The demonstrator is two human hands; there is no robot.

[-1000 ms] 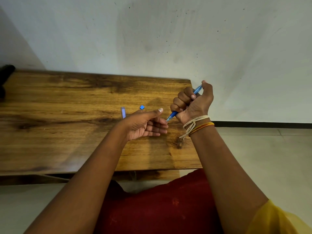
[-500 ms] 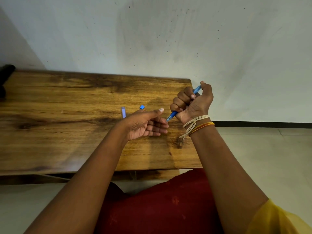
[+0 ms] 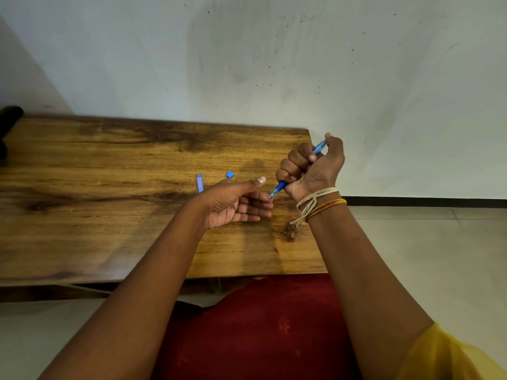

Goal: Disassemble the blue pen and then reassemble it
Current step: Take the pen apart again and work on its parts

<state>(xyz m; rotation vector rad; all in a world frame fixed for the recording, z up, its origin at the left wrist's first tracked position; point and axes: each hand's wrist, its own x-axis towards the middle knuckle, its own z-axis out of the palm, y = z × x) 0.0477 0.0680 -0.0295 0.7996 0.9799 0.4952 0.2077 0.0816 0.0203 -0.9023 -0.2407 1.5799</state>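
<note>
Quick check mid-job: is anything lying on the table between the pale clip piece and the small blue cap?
Nothing: the head view shows only bare wooden table between the pale clip piece and the small blue cap. The left hand sits just nearer the camera.

A brown wooden worktop [image 3: 109, 215] with dark grain streaks and a smooth, faintly glossy finish is seen across the left of the frame. A translucent blue plastic pen [image 3: 280, 185] with a glossy barrel is shown at centre right. A small blue plastic piece [image 3: 230, 174] and a pale translucent plastic strip [image 3: 199, 183] are seen on the wood. Twisted cream and orange thread bands [image 3: 319, 202] look matt and fibrous. Matt, speckled white plaster wall [image 3: 247, 64] fills the top.
</note>
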